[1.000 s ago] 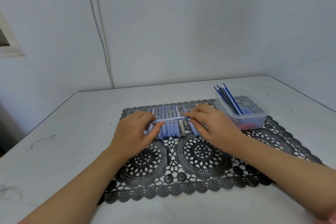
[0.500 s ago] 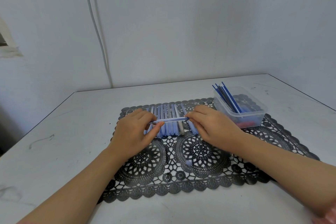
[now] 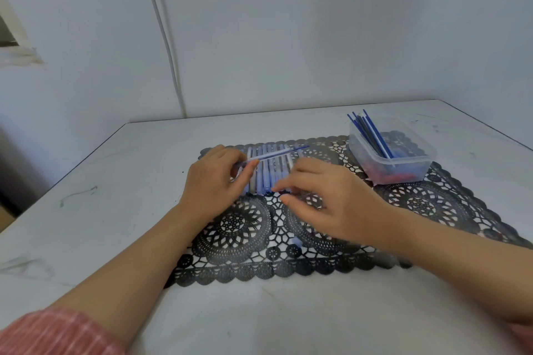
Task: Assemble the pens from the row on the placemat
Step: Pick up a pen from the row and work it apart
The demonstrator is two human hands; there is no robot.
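**Desk:** What do you count on the worktop [image 3: 115, 210]?

**Me:** One black lace placemat [image 3: 432, 204]. Across its far half lies one row [image 3: 269, 174] of pale blue and grey pen barrels, side by side and touching. I make out about nine. The left end is hidden, so I can't give a firm number.

**Desk:** And the hands?

**Me:** I see two. The left hand [image 3: 213, 184] has its grip on one pen [image 3: 274, 153], pinched between thumb and fingers. The pen is held crosswise just above the row, with a thin dark blue tip sticking out at its right end. The right hand [image 3: 326, 202] is blurred. Its grip looks loose, with the fingers stretched toward the near ends of the barrels, and I see nothing in it.

**Desk:** Anything else?

**Me:** One clear tub [image 3: 424, 153] sits on the mat's far right corner. At least five thin refills [image 3: 372, 135] lean in it, mostly blue, and there are red bits [image 3: 398, 177] at the bottom. One small pale-blue piece [image 3: 297, 241] lies alone on the mat, nearer me.
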